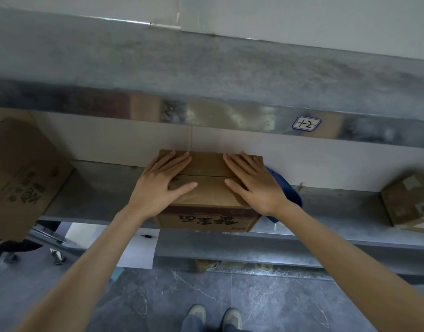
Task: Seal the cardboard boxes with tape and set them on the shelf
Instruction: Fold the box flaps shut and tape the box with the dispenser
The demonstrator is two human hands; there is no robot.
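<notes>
A cardboard box sits at the centre of a metal shelf, its printed front slightly overhanging the shelf's edge. Both hands lie flat on its closed top: the left hand at 9 o'clock and the right hand at 3 o'clock, each grip spread, fingers straight. A blue object touches the box's right side. A big box stands far at 9 o'clock and a small box far at 3 o'clock. Shoes show at 6 o'clock.
</notes>
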